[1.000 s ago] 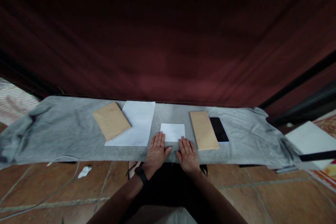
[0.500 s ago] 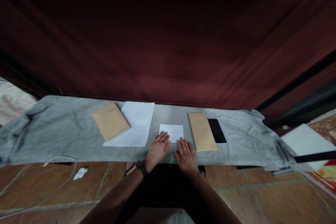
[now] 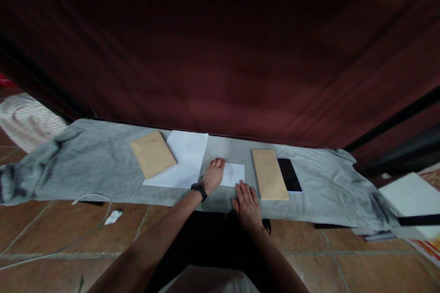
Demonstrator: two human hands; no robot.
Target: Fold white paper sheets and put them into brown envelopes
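Observation:
A small white rectangle of folded paper [image 3: 234,175] lies flat in front of me. My left hand [image 3: 213,176] rests with fingers stretched out over its left edge, covering that side. My right hand [image 3: 246,201] lies flat, palm down, its fingertips at the paper's lower right corner. Neither hand grips anything. To the left are a larger white sheet [image 3: 189,158] and a brown envelope [image 3: 153,155] overlapping it. Right of the paper lies another brown envelope [image 3: 270,175], beside a dark-screened phone [image 3: 289,175].
A grey cloth [image 3: 103,160] covers the long narrow surface. Behind it hangs a dark red curtain [image 3: 220,78]. On the tiled floor [image 3: 165,215] lie a white cable [image 3: 85,237] and a crumpled white scrap [image 3: 113,217]. A white board [image 3: 412,194] stands at the far right.
My left hand has moved from the paper's lower left corner up along its left edge. My right hand stays near the lower right corner. The whole view has shifted slightly.

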